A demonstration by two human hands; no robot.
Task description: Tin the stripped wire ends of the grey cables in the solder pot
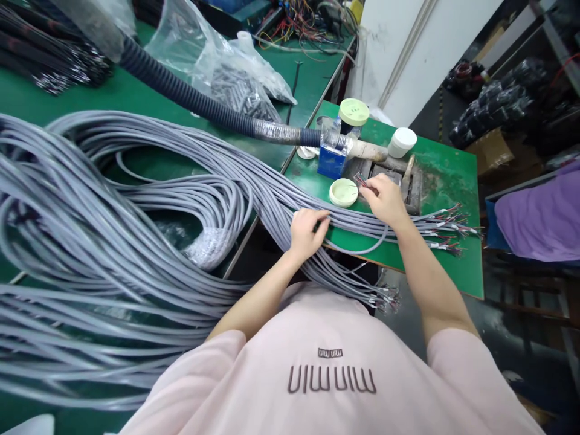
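My right hand (385,196) is closed in a pinch on the thin coloured wire ends (361,179) of a grey cable, just right of a shallow pale-green dish (343,193) with some thin wires over it. From this hand a single cable (379,243) seems to loop down and back left. My left hand (308,232) lies at the edge of the grey cable bundle (276,187), fingers curled and thumb and forefinger tips nearly together on the cables. Exactly how many cables it grips is hidden. Stripped wire ends (448,229) fan out at the bundle's right end.
Behind my right hand sit a grimy metal fixture (414,187), a white jar (402,142), a green-lidded pot (353,115) and a blue box (332,158). A ribbed hose (181,84) crosses above the green table (453,175). Coiled cables (90,241) fill the left; plastic bags (240,78) lie behind.
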